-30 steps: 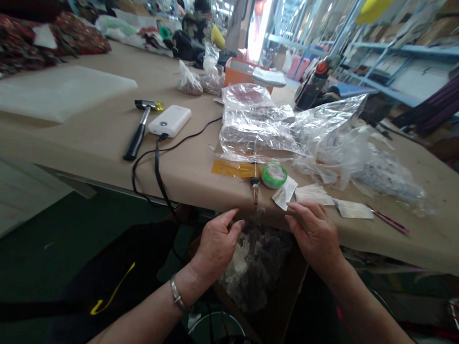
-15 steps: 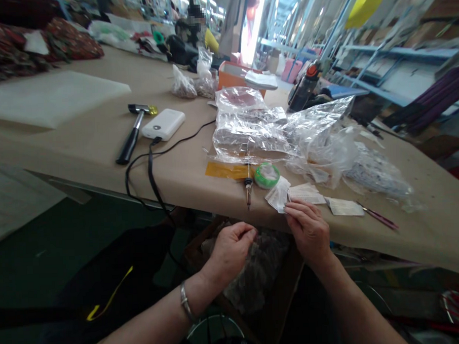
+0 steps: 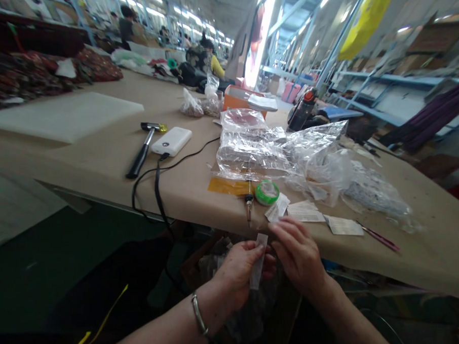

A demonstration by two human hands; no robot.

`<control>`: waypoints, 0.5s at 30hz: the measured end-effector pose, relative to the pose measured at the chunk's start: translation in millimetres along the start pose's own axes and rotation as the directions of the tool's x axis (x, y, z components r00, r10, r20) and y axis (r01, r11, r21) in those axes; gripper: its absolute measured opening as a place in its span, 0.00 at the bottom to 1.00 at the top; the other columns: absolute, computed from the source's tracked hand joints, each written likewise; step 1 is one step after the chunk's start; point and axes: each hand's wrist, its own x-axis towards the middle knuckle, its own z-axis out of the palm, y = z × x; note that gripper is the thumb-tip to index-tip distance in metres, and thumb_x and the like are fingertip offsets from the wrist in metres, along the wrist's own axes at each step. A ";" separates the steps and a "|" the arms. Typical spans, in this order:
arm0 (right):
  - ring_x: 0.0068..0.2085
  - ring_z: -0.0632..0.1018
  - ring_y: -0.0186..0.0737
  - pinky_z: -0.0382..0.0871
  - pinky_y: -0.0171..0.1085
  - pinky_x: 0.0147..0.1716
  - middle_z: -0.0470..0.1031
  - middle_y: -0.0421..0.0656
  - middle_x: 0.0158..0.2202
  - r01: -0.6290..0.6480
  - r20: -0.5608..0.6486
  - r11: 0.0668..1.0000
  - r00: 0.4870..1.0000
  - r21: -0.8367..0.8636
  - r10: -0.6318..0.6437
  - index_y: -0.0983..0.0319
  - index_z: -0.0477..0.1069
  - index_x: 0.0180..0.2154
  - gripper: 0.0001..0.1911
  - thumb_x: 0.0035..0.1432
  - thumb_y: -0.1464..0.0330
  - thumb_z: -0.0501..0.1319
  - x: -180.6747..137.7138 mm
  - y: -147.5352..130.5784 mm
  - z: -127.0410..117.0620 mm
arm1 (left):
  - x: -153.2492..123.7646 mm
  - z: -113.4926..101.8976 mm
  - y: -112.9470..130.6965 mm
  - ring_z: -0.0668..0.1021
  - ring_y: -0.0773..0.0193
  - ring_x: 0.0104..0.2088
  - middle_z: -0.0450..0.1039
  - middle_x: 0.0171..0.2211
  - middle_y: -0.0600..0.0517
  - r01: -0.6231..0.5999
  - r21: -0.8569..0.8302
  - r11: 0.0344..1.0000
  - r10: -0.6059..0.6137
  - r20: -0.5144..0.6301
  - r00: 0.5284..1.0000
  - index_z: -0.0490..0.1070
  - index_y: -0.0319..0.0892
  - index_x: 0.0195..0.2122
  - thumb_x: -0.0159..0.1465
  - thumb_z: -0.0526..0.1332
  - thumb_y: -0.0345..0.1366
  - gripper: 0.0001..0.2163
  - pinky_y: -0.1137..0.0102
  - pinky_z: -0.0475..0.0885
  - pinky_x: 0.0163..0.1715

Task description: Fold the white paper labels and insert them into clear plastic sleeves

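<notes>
Just off the table's front edge, my left hand (image 3: 239,265) pinches a whitish paper strip (image 3: 259,262), held roughly upright. My right hand (image 3: 299,255) is close beside it, slightly blurred, its fingers stretched toward the strip and apart from it, with nothing visible in them. Beyond its fingertips lie a small stack of white labels (image 3: 277,209) and two more paper labels, one in the middle (image 3: 306,212) and one to the right (image 3: 344,225). A soldering-iron-like tool (image 3: 249,201) points toward me next to a green tape roll (image 3: 267,192).
Clear plastic bags (image 3: 251,153) cover the table's middle. Pink-handled tweezers (image 3: 380,238) lie at right. A hammer (image 3: 139,158) and a white power bank (image 3: 172,141) with a black cable are at left. Below the edge stands a box of plastic scraps (image 3: 247,318). Another person (image 3: 204,59) sits far back.
A paper strip now shows in my left hand, which has come slightly lower. My right hand has left the label stack and moved left and down, close to my left hand. The view has tilted up.
</notes>
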 end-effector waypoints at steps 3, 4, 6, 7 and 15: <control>0.57 0.63 0.53 0.59 0.52 0.54 0.69 0.51 0.52 -0.125 -0.002 0.970 0.992 -0.207 0.128 0.62 0.63 0.55 0.21 0.60 0.65 0.56 34.5 22.0 4.1 | -3.1 -4.6 -0.5 0.74 0.68 0.21 0.72 0.23 0.50 0.023 0.122 0.992 -0.015 -0.062 0.998 0.67 0.36 0.33 0.57 0.62 0.34 0.08 0.73 0.68 0.23; 0.58 0.62 0.55 0.58 0.54 0.55 0.67 0.51 0.53 -0.151 0.011 0.953 0.987 -0.264 0.159 0.62 0.64 0.54 0.22 0.60 0.64 0.56 44.3 26.9 6.5 | -3.8 -5.5 -0.9 0.74 0.68 0.21 0.72 0.23 0.50 0.019 0.148 0.989 -0.009 -0.065 0.998 0.67 0.36 0.33 0.57 0.62 0.34 0.07 0.73 0.68 0.23; 0.59 0.60 0.56 0.55 0.55 0.55 0.66 0.51 0.54 -0.167 0.038 0.929 0.981 -0.330 0.190 0.61 0.67 0.51 0.19 0.59 0.62 0.56 58.0 32.6 10.6 | -4.1 -6.9 -1.7 0.73 0.68 0.20 0.72 0.22 0.51 0.012 0.181 0.983 0.000 -0.067 0.998 0.66 0.37 0.33 0.57 0.61 0.34 0.06 0.74 0.67 0.22; 0.59 0.60 0.55 0.55 0.54 0.56 0.66 0.50 0.54 -0.163 0.041 0.928 0.981 -0.334 0.187 0.60 0.68 0.51 0.18 0.60 0.63 0.56 61.3 34.3 11.6 | -3.9 -7.6 -1.9 0.73 0.68 0.20 0.72 0.22 0.51 0.012 0.189 0.982 0.002 -0.074 0.997 0.66 0.37 0.33 0.57 0.60 0.33 0.05 0.74 0.66 0.22; 0.33 0.75 0.41 0.69 0.39 0.36 0.74 0.42 0.29 -0.378 -0.270 0.921 0.900 -0.095 0.341 0.62 0.71 0.34 0.12 0.60 0.60 0.56 17.1 62.3 -20.1 | -2.9 -13.0 -4.2 0.75 0.68 0.24 0.74 0.28 0.47 0.017 0.185 0.983 -0.003 -0.077 0.997 0.69 0.35 0.33 0.58 0.60 0.34 0.06 0.73 0.68 0.26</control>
